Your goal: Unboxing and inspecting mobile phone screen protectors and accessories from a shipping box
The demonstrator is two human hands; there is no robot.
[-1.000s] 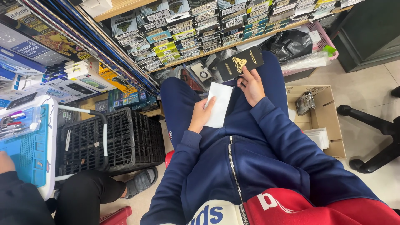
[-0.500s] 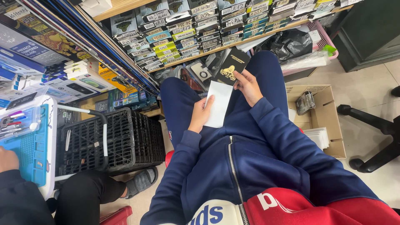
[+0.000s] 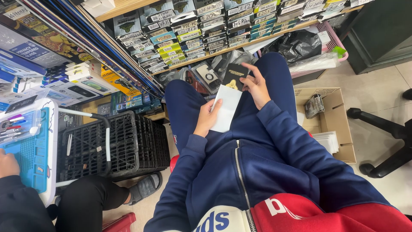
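Observation:
I sit with my knees toward a low shelf. My left hand (image 3: 208, 117) grips a white flat envelope (image 3: 227, 107) over my lap. My right hand (image 3: 257, 86) holds a thin black packet with a gold emblem (image 3: 234, 75), its lower end tucked behind the envelope's top edge. Both sleeves are dark blue, and my jacket is red and white lower down.
The wooden shelf (image 3: 240, 43) carries rows of labelled flat packets. A black plastic basket (image 3: 116, 146) stands at my left, an open cardboard box (image 3: 332, 124) at my right, a pink basket (image 3: 330, 41) beyond. Another person's hand (image 3: 8, 163) rests on a blue tray (image 3: 30, 150).
My right hand brought the black packet down from the shelf side toward the white envelope, and its lower end now sits behind the envelope's top.

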